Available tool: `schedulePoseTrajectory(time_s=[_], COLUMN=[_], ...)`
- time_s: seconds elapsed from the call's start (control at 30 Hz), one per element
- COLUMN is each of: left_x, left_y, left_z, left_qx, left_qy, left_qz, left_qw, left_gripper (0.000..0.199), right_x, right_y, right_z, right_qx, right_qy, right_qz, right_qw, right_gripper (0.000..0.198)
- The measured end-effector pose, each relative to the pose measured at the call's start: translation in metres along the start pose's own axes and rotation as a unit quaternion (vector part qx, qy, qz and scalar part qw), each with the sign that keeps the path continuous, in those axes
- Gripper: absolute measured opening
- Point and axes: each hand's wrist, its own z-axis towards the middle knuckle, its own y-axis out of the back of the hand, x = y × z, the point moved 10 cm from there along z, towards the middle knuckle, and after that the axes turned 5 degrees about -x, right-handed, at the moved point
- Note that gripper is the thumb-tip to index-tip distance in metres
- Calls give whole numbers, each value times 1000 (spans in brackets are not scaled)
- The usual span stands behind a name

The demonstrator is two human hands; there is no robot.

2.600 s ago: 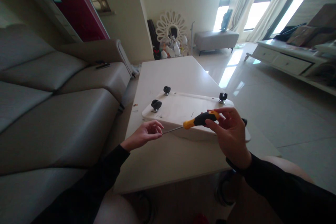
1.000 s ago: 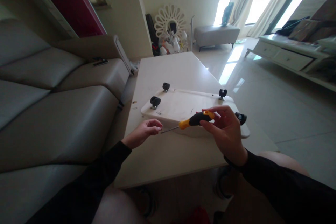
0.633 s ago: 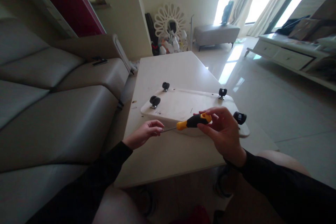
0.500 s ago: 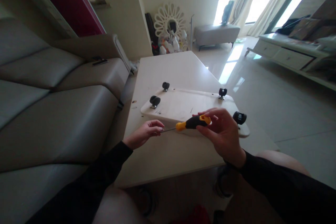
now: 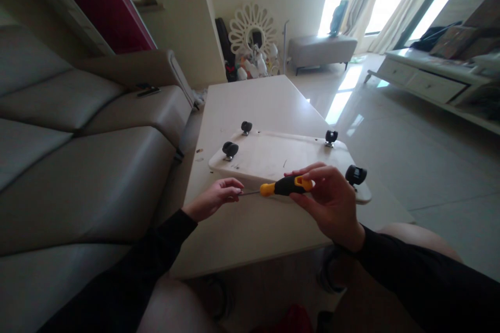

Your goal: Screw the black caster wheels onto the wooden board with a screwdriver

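A screwdriver with a yellow and black handle lies level between my hands, above the near edge of a white board. My right hand is closed around the end of its handle. The fingers of my left hand pinch the tip of its metal shaft; whether a screw is there too is too small to tell. Beneath, the white board rests on the table with several black caster wheels pointing up, among them a near left caster and a near right caster.
The board lies on a pale table. A grey leather sofa runs along the left, with a dark remote on its seat. A white cabinet stands at right, a grey bench and flower-shaped mirror at the back.
Almost nothing differs. The screwdriver and my right hand have shifted very slightly left; my left hand stays at the shaft's tip.
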Motion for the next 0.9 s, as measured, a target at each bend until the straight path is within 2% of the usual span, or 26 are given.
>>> schedulePoseTrajectory(time_s=[0.33,0.6,0.7,0.8,0.9], left_x=[4,7,2,-10,-17], left_y=[5,0,-1,-1,-1], left_z=[3,0,0,-1,-1], left_qx=[3,43,48,42,36], left_qy=[14,23,-8,-73,-107], left_qz=[7,-9,-3,50,62], left_qw=[1000,999,999,995,992], left_gripper=[32,37,40,34,29], right_x=[1,-9,-12,-14,-15], right_y=[2,22,28,31,30], right_z=[3,10,12,13,12], right_qx=[-9,-97,-115,-126,-126], right_qy=[-5,-31,-31,-35,-42], right_qz=[3,-11,-12,-14,-17], right_qw=[1000,995,993,991,991], right_gripper=[38,34,34,35,35])
